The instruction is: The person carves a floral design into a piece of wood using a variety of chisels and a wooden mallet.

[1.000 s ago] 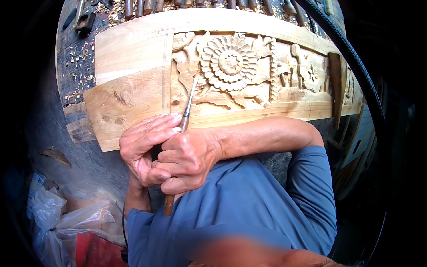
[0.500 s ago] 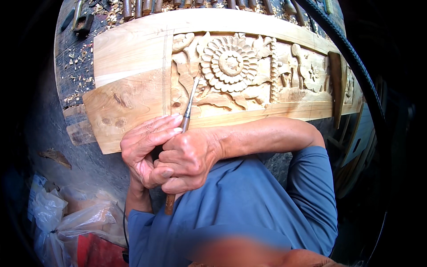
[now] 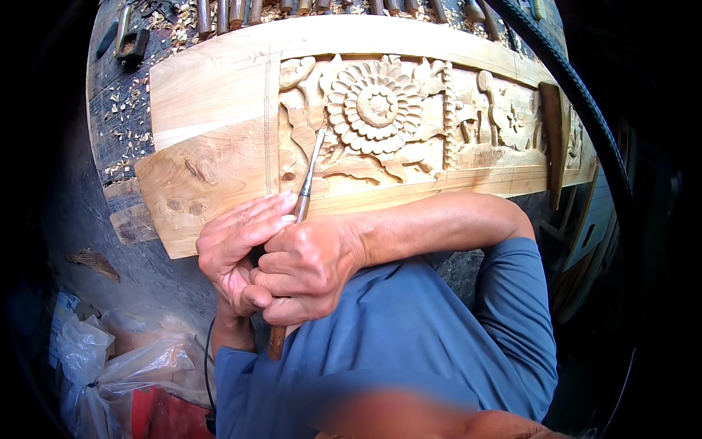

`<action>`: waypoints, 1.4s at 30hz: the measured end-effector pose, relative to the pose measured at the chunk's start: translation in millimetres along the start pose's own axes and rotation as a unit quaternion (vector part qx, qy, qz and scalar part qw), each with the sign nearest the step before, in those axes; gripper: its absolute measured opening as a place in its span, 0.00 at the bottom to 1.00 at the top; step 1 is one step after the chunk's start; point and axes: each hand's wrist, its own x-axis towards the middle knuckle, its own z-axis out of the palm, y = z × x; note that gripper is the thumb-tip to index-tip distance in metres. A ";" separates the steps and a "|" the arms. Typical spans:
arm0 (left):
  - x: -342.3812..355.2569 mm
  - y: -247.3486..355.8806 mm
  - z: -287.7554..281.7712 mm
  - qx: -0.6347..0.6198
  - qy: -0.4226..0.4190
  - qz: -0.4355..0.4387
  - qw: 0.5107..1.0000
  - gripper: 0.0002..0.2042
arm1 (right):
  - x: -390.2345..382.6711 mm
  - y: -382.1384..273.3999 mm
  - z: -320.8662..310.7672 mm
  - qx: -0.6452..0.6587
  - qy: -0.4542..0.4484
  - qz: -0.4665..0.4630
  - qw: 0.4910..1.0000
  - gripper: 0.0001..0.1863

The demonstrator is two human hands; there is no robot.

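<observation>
My right hand (image 3: 306, 267) is wrapped in a fist round the wooden handle of a chisel (image 3: 313, 164). The handle's butt end pokes out below the fist, against the blue shirt. My left hand (image 3: 230, 249) lies beside the right one, its fingers close together and their tips against the upper handle near the metal shank; part of its grip is hidden behind the right hand. The chisel's steel tip rests on the carved wooden board (image 3: 212, 154), just left of a round layered flower relief (image 3: 376, 107). Leaf shapes and a beaded strip are carved around the flower.
Several tool handles (image 3: 238, 12) line the bench's far edge among wood shavings. A dark block (image 3: 134, 45) sits at far left. A curved wooden bar (image 3: 556, 146) crosses the board at right, near a dark cable (image 3: 585, 95). Plastic bags (image 3: 84, 358) lie at lower left.
The chisel and both hands have drawn back very slightly toward my body. The whole view has shifted a little; the grip looks the same.
</observation>
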 end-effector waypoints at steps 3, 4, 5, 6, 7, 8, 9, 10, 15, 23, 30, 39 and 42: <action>1.5 2.3 -0.1 0.001 0.001 0.000 1.000 0.51 | 1.4 -2.0 -3.0 -0.004 -0.014 0.012 1.000 0.17; 0.4 1.7 0.7 0.001 0.003 -0.009 1.000 0.51 | 1.7 -0.5 -2.5 -0.002 0.000 0.012 1.000 0.18; 0.1 3.0 1.4 0.004 0.007 -0.019 1.000 0.50 | 2.5 1.8 -0.8 0.001 0.013 0.012 1.000 0.18; 0.0 4.3 1.8 0.007 0.012 -0.029 0.999 0.50 | 3.2 3.5 0.6 0.003 0.027 0.013 1.000 0.18; -0.8 6.3 2.5 0.011 0.018 -0.038 0.999 0.49 | 2.5 3.5 2.5 0.004 0.027 0.013 1.000 0.19; -0.2 7.1 2.0 0.014 0.017 -0.042 0.999 0.49 | 0.9 3.2 4.7 0.005 0.028 0.013 1.000 0.19; 0.2 8.2 1.8 0.017 0.016 -0.047 0.999 0.48 | -0.1 3.1 5.7 0.007 0.029 0.014 0.999 0.20; 1.1 8.3 0.3 0.018 0.006 -0.046 0.999 0.47 | 0.4 2.1 5.1 0.007 0.031 0.023 0.999 0.20; 0.9 5.1 -1.9 0.008 -0.008 -0.033 0.999 0.41 | 3.1 1.5 3.7 0.008 0.040 0.037 0.999 0.22; 5.8 3.2 -3.0 -0.001 -0.029 -0.010 1.000 0.36 | -8.5 5.0 1.2 -0.023 -0.020 -0.001 1.000 0.20; 2.5 4.9 -6.3 -0.013 -0.018 -0.061 0.998 0.35 | 4.2 9.3 -0.4 -0.030 0.030 0.039 0.998 0.18; 5.2 13.1 2.0 -0.043 0.023 -0.084 0.995 0.57 | -0.8 16.8 1.7 -0.117 -0.017 -0.023 0.993 0.14; 1.3 -7.3 -0.9 -0.083 0.006 0.007 0.996 0.59 | -13.1 4.7 9.8 -0.166 -0.050 -0.077 0.982 0.13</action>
